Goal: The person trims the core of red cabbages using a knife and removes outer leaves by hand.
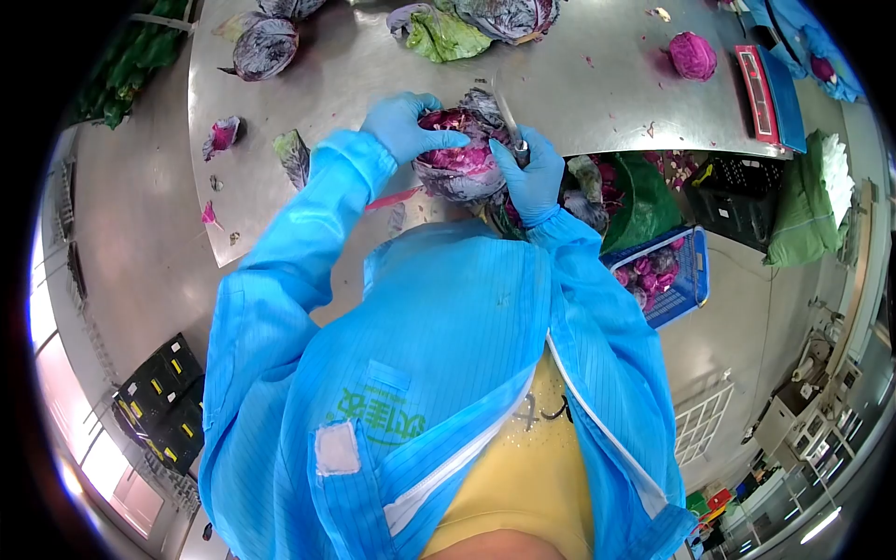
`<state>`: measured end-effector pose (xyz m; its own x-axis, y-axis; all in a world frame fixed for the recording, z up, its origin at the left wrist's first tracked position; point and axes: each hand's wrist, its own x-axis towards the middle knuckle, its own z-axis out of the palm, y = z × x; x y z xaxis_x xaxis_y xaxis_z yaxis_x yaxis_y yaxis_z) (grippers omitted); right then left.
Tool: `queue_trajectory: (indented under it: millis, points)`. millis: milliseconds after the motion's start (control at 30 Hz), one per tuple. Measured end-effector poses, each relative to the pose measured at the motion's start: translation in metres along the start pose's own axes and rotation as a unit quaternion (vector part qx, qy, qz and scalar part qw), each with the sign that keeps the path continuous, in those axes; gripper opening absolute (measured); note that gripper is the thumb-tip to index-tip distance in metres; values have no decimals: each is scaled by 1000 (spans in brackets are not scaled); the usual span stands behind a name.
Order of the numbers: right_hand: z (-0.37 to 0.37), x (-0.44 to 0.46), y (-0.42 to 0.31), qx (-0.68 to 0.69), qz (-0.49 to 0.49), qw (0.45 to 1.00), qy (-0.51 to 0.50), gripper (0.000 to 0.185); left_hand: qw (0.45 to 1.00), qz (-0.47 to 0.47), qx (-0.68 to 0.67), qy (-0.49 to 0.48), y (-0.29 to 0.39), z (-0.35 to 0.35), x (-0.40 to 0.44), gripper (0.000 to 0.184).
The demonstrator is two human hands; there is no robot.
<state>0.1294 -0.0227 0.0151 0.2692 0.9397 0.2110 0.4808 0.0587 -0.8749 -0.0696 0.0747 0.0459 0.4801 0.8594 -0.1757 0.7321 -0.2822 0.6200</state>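
Observation:
A red cabbage (459,170) with torn outer leaves is between my hands at the near edge of the metal table. My left hand (407,129), in a blue glove, is wrapped over its left side, thumb across the top. In my gloved right hand (536,182) is a knife (509,114), its blade pointing up and away over the cabbage's right side. The right thumb presses toward the cabbage. Dark outer leaves (483,105) stick up behind it. A loose leaf (292,157) lies left of my left hand.
Whole cabbages (265,49) lie at the table's far side. A peeled cabbage (692,56) and a red and blue box (770,98) are at the right. Below the edge stand a green bag (644,201), a blue basket (695,271) and a black crate (742,201).

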Motion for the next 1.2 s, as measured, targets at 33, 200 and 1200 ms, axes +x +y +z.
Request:
queue_trajectory:
  millis: [33, 200, 1200]
  points:
    - [1, 0, 3, 3, -2, 1000, -4, 31, 999, -12, -41, -7, 1, -3, -1, 49]
    - [2, -1, -6, -24, -6, 999, -21, 32, 997, 1, 53, -64, 3, -9, 7, 41]
    - [15, 31, 38, 204, 63, 977, 5, 28, 978, 164, 93, 91, 30, -16, 4, 52]
